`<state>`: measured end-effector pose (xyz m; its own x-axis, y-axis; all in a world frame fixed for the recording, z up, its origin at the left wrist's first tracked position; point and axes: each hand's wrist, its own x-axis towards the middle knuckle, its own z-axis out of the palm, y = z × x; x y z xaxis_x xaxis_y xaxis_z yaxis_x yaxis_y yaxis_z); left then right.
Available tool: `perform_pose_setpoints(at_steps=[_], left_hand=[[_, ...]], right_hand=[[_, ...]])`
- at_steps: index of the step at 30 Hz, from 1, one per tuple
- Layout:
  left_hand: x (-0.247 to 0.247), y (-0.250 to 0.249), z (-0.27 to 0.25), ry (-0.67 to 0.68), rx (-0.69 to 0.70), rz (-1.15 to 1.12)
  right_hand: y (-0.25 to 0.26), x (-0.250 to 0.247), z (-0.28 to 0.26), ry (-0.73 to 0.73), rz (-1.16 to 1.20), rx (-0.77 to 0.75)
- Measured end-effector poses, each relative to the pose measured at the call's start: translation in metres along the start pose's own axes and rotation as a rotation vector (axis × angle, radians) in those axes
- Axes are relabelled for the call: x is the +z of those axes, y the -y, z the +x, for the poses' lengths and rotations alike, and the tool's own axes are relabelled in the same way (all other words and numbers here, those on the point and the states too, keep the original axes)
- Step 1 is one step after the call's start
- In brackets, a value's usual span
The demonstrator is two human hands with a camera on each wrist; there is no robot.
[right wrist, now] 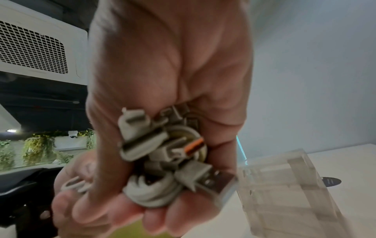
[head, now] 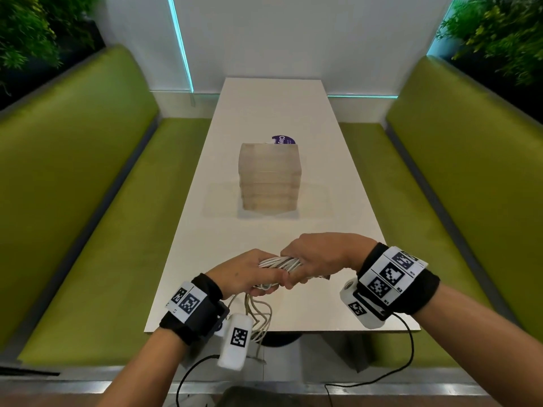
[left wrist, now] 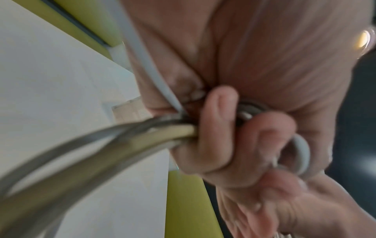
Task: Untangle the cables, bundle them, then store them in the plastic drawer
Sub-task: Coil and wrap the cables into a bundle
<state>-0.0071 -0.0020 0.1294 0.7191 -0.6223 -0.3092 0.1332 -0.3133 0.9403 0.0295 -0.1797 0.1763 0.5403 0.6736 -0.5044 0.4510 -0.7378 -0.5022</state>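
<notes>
The white cables (head: 279, 264) are gripped as one bunch above the near end of the bench (head: 338, 201), clenched by the left hand (head: 244, 273) and the right hand (head: 317, 254). Bundling appears underway; loose tails must be gathered before the plastic drawer (head: 269, 177) is opened.

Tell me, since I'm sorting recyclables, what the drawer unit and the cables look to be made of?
The drawer unit looks like frosted translucent plastic: its stacked layers show through hazily. The cables seem to have matte off-white rubbery or plastic sheathing, bending softly; one plug has a shiny metal tip.
</notes>
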Motion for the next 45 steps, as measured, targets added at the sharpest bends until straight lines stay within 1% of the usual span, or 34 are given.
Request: perform_pose_setpoints(at_steps=[3,5,7,10,13,17,20,22,24,26,29,31,33,35,37,39,40,42,45], left_hand=[[-0.001,0.003,0.0,-0.04,0.062,-0.033],[-0.004,0.009,-0.003,-0.105,0.121,-0.116],[-0.006,0.02,-0.005,-0.191,0.141,-0.168],[-0.001,0.031,-0.002,-0.282,0.158,-0.105],[0.006,0.036,0.004,-0.378,0.197,-0.131],[0.013,0.031,0.009,-0.565,0.24,-0.243],[0.019,0.017,0.018,-0.74,0.315,-0.456],[0.019,0.011,0.024,-0.829,0.358,-0.574],[0.018,0.009,0.026,-0.848,0.368,-0.66],[0.018,0.008,0.026,-0.847,0.336,-0.738],[0.017,0.005,0.027,-0.792,0.293,-0.917],[0.017,0.006,0.027,-0.769,0.277,-0.971],[0.016,0.008,0.025,-0.747,0.276,-0.97],[0.016,0.009,0.021,-0.691,0.292,-0.952],[0.016,0.007,0.019,-0.659,0.3,-0.866],[0.015,0.008,0.02,-0.681,0.282,-0.788],[0.016,0.008,0.021,-0.716,0.268,-0.765],[0.015,0.005,0.022,-0.773,0.263,-0.765],[0.013,-0.001,0.019,-0.757,0.279,-0.817]], right_hand=[[-0.001,-0.004,-0.002,-0.04,-0.068,-0.005],[-0.004,-0.01,-0.005,-0.082,-0.064,-0.003],[-0.01,-0.018,-0.01,-0.149,-0.021,0.015],[-0.014,-0.028,-0.016,-0.24,0.033,0.016],[-0.013,-0.033,-0.018,-0.334,0.08,-0.002],[-0.013,-0.031,-0.021,-0.449,0.297,-0.008],[-0.009,-0.01,-0.01,-0.542,0.47,-0.018],[-0.004,0.008,0.003,-0.59,0.487,0.018],[0.0,0.024,0.016,-0.614,0.446,0.067],[0.004,0.036,0.026,-0.601,0.401,0.105],[0.009,0.048,0.034,-0.546,0.375,0.124],[0.01,0.051,0.036,-0.533,0.383,0.134],[0.009,0.052,0.038,-0.545,0.414,0.121],[0.008,0.053,0.037,-0.563,0.449,0.113],[0.007,0.054,0.038,-0.552,0.455,0.112],[0.007,0.056,0.038,-0.53,0.439,0.108],[0.007,0.057,0.038,-0.522,0.426,0.103],[0.007,0.059,0.041,-0.507,0.42,0.087],[0.008,0.059,0.038,-0.469,0.562,0.017]])
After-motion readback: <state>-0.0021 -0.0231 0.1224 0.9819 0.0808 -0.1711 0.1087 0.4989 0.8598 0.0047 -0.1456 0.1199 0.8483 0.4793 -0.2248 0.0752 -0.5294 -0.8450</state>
